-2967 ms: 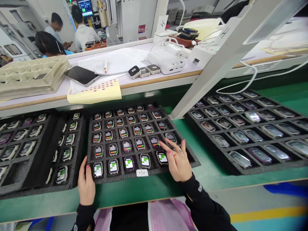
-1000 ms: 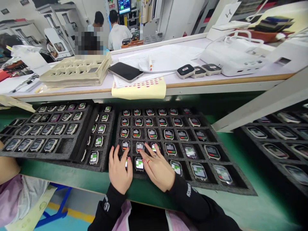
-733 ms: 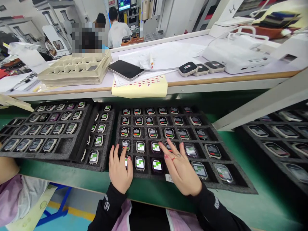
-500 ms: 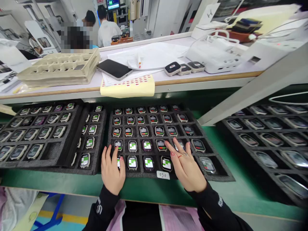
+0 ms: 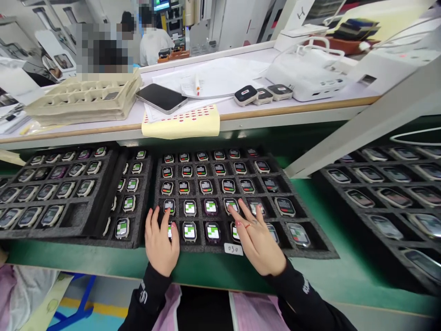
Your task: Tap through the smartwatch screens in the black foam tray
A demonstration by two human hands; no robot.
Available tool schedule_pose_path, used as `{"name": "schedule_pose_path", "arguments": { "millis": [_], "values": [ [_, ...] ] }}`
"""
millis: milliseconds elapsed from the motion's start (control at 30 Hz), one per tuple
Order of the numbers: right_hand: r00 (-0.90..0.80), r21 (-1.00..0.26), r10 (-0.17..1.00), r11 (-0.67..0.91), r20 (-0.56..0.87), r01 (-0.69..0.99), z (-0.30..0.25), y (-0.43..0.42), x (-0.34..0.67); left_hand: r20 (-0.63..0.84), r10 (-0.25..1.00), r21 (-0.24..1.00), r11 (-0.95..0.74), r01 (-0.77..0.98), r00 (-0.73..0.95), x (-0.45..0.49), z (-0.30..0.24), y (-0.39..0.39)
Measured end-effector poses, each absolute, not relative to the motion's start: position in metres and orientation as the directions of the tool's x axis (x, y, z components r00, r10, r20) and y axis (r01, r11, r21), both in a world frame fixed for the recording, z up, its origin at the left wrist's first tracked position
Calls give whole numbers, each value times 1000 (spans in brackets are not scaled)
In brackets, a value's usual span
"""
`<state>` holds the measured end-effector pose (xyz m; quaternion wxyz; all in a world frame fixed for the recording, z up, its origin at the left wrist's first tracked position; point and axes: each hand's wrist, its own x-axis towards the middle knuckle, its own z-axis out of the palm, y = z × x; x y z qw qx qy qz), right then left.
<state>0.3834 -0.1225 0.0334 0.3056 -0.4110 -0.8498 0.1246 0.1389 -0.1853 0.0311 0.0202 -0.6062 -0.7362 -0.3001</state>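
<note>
A black foam tray [image 5: 312, 250] labelled 030 holds several small smartwatch bodies with lit screens. My left hand [image 5: 160, 243] lies flat on the tray's near left corner, fingers spread, covering part of one watch. My right hand [image 5: 257, 239] lies open over the near row. Its index finger touches the screen of a watch [image 5: 230, 205] in the second row. Watches [image 5: 189, 231] between my hands show green and white screens; those [image 5: 206, 186] farther back show red and green bars.
More foam trays of watches sit to the left [image 5: 74, 218] and right [image 5: 379, 202] on the green belt. The shelf above carries a phone [image 5: 161, 98], a yellow sticker sheet [image 5: 182, 123], beige trays [image 5: 81, 96], loose watches [image 5: 246, 95] and a white device [image 5: 306, 78]. People stand far behind.
My right hand slid right along the near rows, then back a little left, tapping watches whose screens turned green and white. My left hand stayed on the tray's corner.
</note>
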Motion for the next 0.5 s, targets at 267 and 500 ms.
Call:
{"name": "schedule_pose_path", "arguments": {
  "millis": [267,500],
  "values": [
    [-444,-525,778,628,445,574,38,-129,376,343,909,343,112,933,-236,139,33,-186],
    [-227,-554,866,466,446,690,24,-125,418,359,899,349,119,930,-250,139,32,-185]
  ]
}}
